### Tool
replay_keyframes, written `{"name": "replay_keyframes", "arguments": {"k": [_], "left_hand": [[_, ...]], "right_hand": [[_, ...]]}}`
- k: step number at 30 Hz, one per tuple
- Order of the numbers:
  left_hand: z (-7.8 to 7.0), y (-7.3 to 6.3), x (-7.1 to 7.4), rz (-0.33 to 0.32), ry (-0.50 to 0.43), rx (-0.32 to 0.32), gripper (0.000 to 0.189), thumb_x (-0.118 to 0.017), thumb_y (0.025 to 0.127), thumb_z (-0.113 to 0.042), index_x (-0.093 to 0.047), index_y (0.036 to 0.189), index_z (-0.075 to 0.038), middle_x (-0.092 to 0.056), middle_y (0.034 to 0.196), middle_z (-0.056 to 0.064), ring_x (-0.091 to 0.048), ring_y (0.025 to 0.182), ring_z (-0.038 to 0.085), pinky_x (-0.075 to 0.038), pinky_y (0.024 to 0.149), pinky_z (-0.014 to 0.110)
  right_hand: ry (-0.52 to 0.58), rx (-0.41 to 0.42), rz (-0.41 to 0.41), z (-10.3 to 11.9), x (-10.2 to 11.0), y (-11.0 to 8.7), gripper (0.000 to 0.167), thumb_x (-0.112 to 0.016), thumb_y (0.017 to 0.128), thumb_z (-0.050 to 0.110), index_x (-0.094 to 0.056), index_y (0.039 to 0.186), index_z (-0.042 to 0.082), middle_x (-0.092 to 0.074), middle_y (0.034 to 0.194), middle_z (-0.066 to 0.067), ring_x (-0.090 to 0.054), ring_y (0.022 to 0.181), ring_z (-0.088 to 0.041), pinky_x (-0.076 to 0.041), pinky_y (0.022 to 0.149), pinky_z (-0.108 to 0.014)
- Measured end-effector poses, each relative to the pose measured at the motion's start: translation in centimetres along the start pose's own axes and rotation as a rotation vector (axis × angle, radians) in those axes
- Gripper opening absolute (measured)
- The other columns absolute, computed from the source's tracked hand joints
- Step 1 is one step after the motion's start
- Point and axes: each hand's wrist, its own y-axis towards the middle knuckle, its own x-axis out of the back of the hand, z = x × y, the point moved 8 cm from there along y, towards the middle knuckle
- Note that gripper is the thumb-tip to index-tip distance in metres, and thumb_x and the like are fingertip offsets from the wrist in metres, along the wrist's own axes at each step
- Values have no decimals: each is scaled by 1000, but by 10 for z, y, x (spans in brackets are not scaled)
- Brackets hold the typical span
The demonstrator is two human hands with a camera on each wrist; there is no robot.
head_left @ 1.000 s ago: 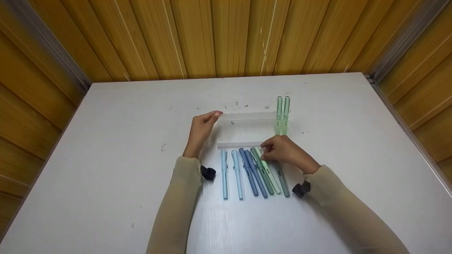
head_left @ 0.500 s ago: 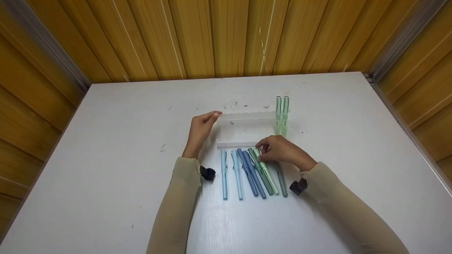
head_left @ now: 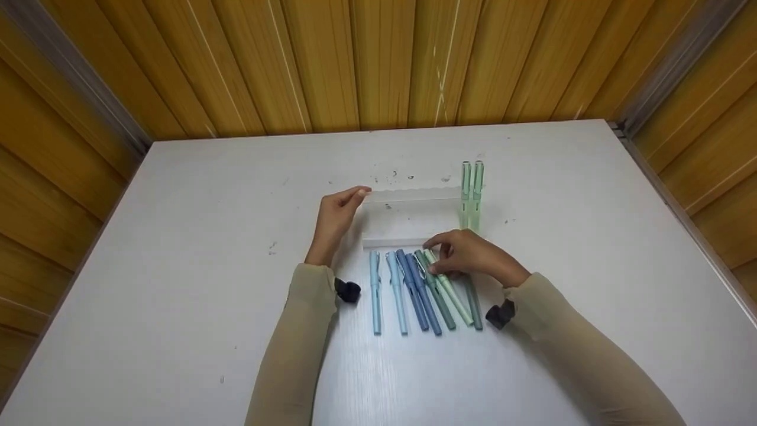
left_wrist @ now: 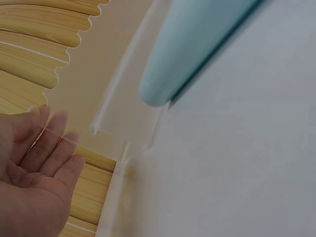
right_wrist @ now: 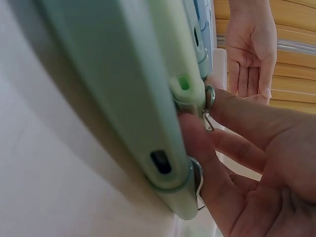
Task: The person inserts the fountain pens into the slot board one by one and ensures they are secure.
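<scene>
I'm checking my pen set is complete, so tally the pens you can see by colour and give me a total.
Light blue pens: 2
Darker blue pens: 2
Light green pens: 3
Dark green pens: 2
Total pens in view: 9

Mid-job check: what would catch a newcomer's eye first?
First, the row of blue and green pens lying on the white table in front of the clear rack. Next, two mint pens standing at the rack's right end. Then the left hand pinching the rack's left end, and the right hand gripping a pale green pen.
</scene>
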Motion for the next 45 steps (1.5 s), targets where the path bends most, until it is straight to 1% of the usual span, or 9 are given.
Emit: {"name": "replay_keyframes", "arguments": {"k": [3,7,15,19,22,29,37,41,45], "left_hand": [[1,0,0,-2,0,13,31,-61,95,-30,-71,115,-9,-68,121,8,-56,124,21,-40,108,40],[2,-1,0,4,7,20,31,-61,95,-30,-70,116,-9,-67,122,7,-56,125,21,-40,108,40],[0,0,0,2,24,-5,32,-61,95,-31,-70,115,-9,-68,121,7,-58,122,21,-42,106,38],[-1,0,0,4,25,-7,32,-61,94,-31,-70,115,-9,-68,121,7,-58,123,21,-42,106,39],[0,0,0,5,25,0,32,-61,94,-32,-70,115,-10,-68,121,6,-58,123,20,-42,107,39],[1,1,0,3,15,-13,30,-61,95,-29,-71,114,-9,-67,123,8,-57,124,21,-42,106,39],[1,0,0,2,16,-21,30,-61,95,-29,-71,114,-8,-68,122,8,-58,123,21,-43,105,38],[0,0,0,3,6,-26,29,-61,95,-28,-71,114,-8,-68,121,9,-58,122,21,-43,105,39],[0,0,0,2,11,-20,29,-61,95,-28,-71,114,-9,-68,121,8,-58,122,21,-43,105,39]], "right_hand": [[-19,14,4,1,-1,0,50,-76,83,16,-59,128,4,-61,74,-4,-59,57,-12,-51,58,-27],[-37,36,-1,3,0,0,46,-77,82,15,-61,123,3,-61,75,-5,-57,59,-12,-50,59,-26],[-54,40,-33,0,5,1,43,-79,79,18,-63,117,5,-63,81,-5,-55,66,-12,-47,64,-26],[-43,29,-45,0,9,1,42,-78,80,18,-63,117,8,-65,85,-6,-58,69,-13,-49,66,-27],[-20,21,-48,0,11,0,42,-78,80,17,-63,118,9,-67,86,-7,-61,68,-13,-51,65,-27],[27,68,-64,5,16,-2,42,-75,82,13,-62,121,2,-71,90,-12,-64,66,-12,-54,65,-28],[54,43,-80,6,21,-2,44,-74,84,12,-61,125,2,-71,96,-15,-67,68,-16,-57,65,-33],[31,32,-101,7,26,-3,45,-74,84,13,-60,126,3,-71,98,-14,-65,72,-14,-57,68,-33],[20,5,-121,7,31,-3,47,-74,85,16,-60,128,6,-70,101,-13,-63,76,-15,-56,71,-30]]}}
